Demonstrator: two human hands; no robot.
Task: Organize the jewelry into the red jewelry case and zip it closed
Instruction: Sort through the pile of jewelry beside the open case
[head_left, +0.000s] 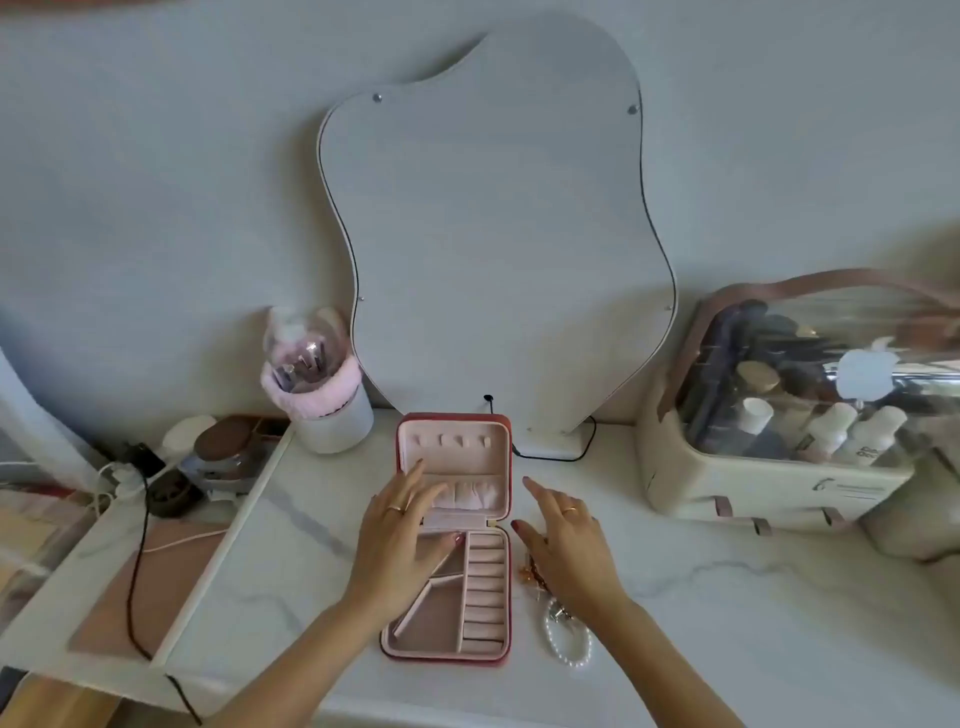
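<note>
The red jewelry case lies open on the white marble tabletop, its pink lining showing. The lid stands up at the back with hooks and a pouch; the base has ring rolls and divided compartments. My left hand lies over the case's left side with fingers spread and straight, fingertips near the lid's pouch. My right hand hovers just right of the case, fingers spread, holding nothing. Under and beside the right hand lie a white pearl bracelet and an orange-brown jewelry piece.
A curvy mirror stands behind the case, its black cable trailing on the table. A white brush cup is at back left, a cosmetics organizer at right. An open drawer with a cord sits at left.
</note>
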